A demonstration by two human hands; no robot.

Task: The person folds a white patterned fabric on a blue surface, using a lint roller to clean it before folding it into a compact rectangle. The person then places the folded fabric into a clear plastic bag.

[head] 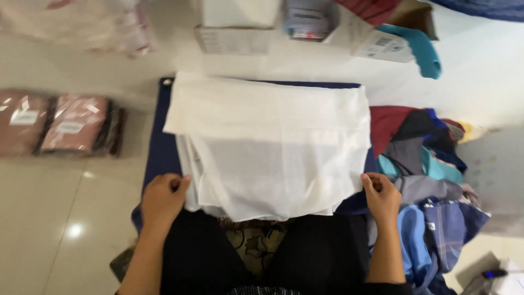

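Two hands hold the near corners of a white cloth spread over a dark blue mat on the floor.

The left hand (pixel 162 199) pinches the white cloth (pixel 267 147) at its near-left corner; the right hand (pixel 382 196) pinches the near-right corner, with the cloth stretching away between them across the dark blue mat (pixel 159 147).

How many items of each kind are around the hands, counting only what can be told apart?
White cloth held by left hand and right hand: 1
Navy mat: 1
Pink wrapped packs: 2
Cardboard boxes: 2
Heap of mixed clothes: 1
Total: 7
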